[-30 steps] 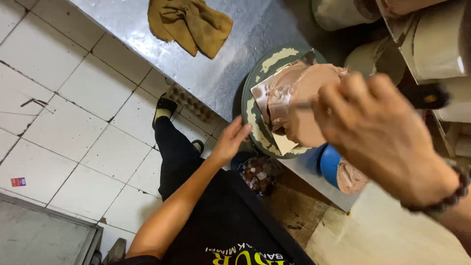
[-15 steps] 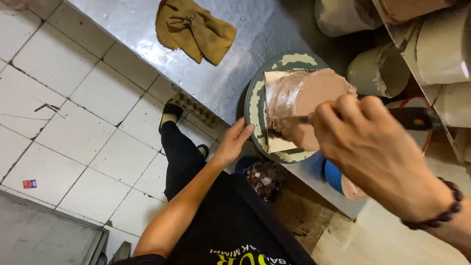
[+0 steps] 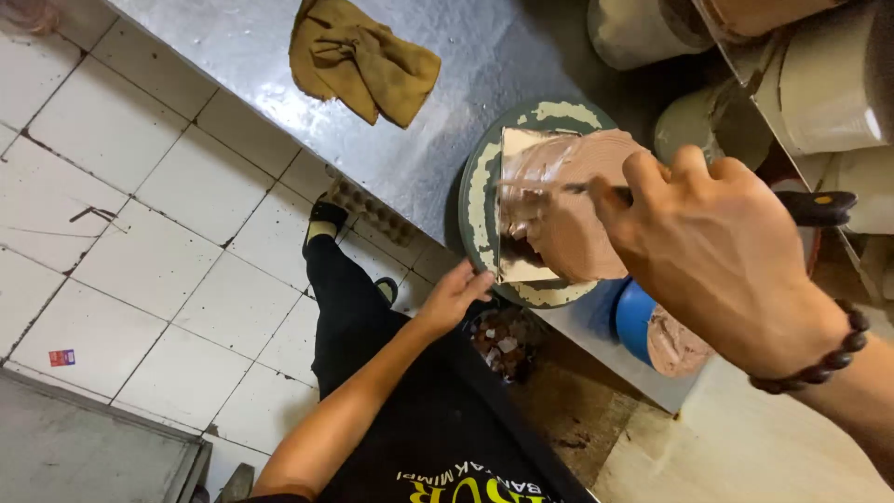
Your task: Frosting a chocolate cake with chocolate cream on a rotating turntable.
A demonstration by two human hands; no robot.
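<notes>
Cake (image 3: 577,210) — pink-brown frosted, on a green turntable (image 3: 477,200) at the steel table's (image 3: 233,47) edge.
Right hand (image 3: 722,251): grip closed on a black-handled spatula (image 3: 815,207), blade lying flat-long across the cake, leftward.
Left hand (image 3: 456,296): fingers loose, touching the turntable's near rim.
Change — the hand is lower right of the cake than half a second ago.
Brown cloth (image 3: 363,58): well beyond the turntable.

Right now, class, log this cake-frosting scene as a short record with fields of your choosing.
Right hand: holds a black-handled spatula, blade on the cake
Left hand: fingers at the turntable rim
Cake: brown frosting, on a square board
Worktop: metal, with a brown cloth
Blue bowl: holds brown frosting
</notes>
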